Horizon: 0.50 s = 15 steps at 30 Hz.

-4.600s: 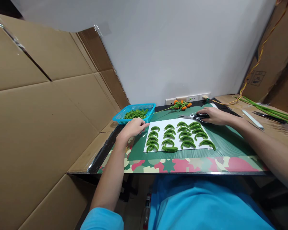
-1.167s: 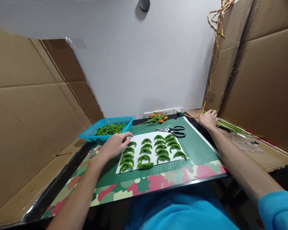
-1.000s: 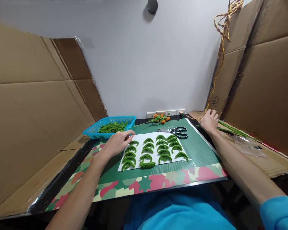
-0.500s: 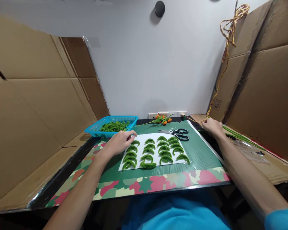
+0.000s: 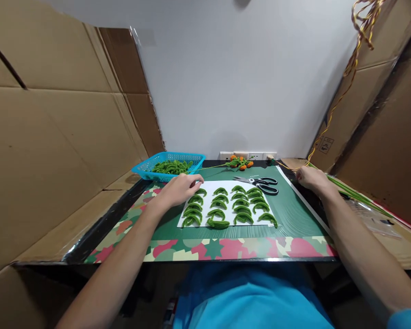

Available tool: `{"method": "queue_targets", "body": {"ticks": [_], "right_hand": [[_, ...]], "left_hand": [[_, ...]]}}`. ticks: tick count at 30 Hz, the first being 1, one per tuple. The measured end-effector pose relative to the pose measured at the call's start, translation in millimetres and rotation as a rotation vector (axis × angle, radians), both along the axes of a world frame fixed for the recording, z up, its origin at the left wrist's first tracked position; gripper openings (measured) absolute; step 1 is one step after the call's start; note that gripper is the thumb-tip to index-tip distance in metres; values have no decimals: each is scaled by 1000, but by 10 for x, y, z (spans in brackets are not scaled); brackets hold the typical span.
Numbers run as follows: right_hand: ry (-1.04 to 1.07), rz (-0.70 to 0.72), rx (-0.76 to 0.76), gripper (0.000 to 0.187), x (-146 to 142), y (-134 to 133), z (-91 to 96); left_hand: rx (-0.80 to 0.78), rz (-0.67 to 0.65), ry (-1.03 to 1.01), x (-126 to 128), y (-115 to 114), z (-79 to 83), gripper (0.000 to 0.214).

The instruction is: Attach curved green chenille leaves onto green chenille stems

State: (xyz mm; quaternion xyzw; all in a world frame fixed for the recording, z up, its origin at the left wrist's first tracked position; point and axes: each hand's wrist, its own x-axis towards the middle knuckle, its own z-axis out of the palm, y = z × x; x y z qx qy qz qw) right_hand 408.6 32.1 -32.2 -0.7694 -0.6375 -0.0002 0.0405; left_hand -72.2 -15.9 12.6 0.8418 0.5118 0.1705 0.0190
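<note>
The right hand [image 5: 313,179] seems busy reaching by the green stems [image 5: 351,190], which calls for a light pinch, the left hand [image 5: 180,188] at the paper [image 5: 210,185], both grips unclear.

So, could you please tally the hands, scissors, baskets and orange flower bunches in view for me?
Hands: 2 (left hand, right hand)
Scissors: 1 pair
Blue basket: 1
Orange flower bunch: 1
Total: 5

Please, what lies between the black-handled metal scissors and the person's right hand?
The head view shows the flat green mat, a narrow white strip and a little black tabletop between the scissors and the right hand.
</note>
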Motion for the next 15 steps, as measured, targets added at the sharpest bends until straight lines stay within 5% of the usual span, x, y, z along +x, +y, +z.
{"method": "queue_targets", "body": {"ticks": [3,7,15], "right_hand": [[-29,-60,122,32,-161,-72,113],[-9,-26,584,42,-495,-261,303],[40,724,927,43,-1080,-482,301]], "left_hand": [[8,20,25,3,-3,-4,34],[5,20,42,14,-20,3,35],[53,-70,-85,115,-10,55,37]]}}
